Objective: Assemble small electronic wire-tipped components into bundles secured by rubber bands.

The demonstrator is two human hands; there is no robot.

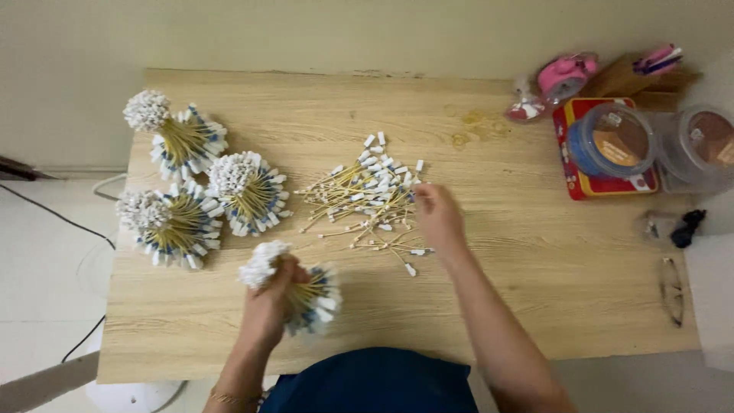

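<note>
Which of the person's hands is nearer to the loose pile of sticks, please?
Right. The right hand touches the loose pile of sticks at its right edge; the left hand grips a bundle below-left of it.

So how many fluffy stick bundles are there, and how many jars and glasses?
Finished stick bundles on the table: 3
Bundle in the left hand: 1
Round lidded jars: 2
Eyeglasses: 1
Total: 7

Soft, even indoor light falls on the wooden table (535, 306), moderately bright, with only faint shadows and no hard glare. The right hand (438, 218), near the table's middle, is smeared by motion blur. Detail is soft overall, and the table's edges bow slightly from wide-angle distortion.
</note>
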